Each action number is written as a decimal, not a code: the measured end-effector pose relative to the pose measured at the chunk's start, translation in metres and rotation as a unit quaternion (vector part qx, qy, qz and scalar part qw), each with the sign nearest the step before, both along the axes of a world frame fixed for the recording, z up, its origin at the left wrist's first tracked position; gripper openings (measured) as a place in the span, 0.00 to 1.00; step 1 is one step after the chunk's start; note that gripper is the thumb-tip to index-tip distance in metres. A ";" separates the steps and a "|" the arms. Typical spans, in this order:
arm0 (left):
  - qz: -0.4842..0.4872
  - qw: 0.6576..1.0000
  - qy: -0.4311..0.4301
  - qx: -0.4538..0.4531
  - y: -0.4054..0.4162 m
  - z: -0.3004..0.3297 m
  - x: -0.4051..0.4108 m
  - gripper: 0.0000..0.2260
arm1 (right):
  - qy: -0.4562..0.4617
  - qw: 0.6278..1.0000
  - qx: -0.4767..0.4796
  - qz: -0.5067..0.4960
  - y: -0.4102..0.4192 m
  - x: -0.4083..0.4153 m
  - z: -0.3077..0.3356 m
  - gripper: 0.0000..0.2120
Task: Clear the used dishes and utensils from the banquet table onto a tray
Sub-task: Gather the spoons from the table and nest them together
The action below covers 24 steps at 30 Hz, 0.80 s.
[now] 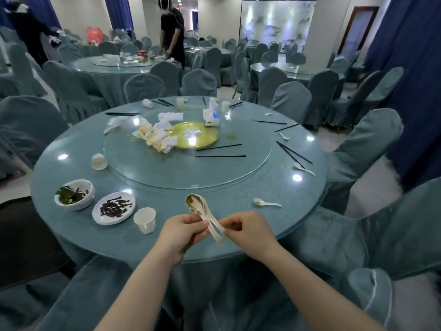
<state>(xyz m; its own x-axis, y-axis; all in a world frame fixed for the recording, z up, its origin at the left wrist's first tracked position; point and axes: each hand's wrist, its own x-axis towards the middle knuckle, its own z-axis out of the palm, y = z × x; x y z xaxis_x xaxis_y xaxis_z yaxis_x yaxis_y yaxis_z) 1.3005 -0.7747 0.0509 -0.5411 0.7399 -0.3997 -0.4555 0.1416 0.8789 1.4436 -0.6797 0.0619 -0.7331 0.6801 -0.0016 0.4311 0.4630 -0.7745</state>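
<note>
My left hand and my right hand both pinch the handles of white soup spoons stacked together, soiled bowl end pointing away, above the near edge of the round table. On the table to the left lie a dirty white bowl, a stained plate and a paper cup. Another soiled spoon lies to the right. Black chopsticks rest on the glass turntable near a gold round tray.
Crumpled napkins, a tissue box, a tipped cup, more spoons and chopsticks are scattered around. Covered chairs ring the table. A person works at a far table.
</note>
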 end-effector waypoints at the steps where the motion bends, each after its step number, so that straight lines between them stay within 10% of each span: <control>1: 0.002 1.000 -0.008 -0.003 0.017 -0.002 0.007 0.04 | -0.007 1.000 0.004 0.000 0.018 0.005 -0.004 0.08; 24: 0.101 0.986 -0.103 -0.078 0.178 -0.062 0.042 0.03 | 0.016 0.988 -0.137 0.067 0.205 0.012 -0.090 0.04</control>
<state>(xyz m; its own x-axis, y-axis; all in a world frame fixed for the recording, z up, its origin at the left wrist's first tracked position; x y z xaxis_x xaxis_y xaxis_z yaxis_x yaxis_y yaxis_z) 1.3422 -0.5972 -0.0110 -0.5668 0.5452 -0.6177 -0.6554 0.1559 0.7390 1.4554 -0.4747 -0.0285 -0.8188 0.5550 -0.1465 0.3530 0.2856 -0.8910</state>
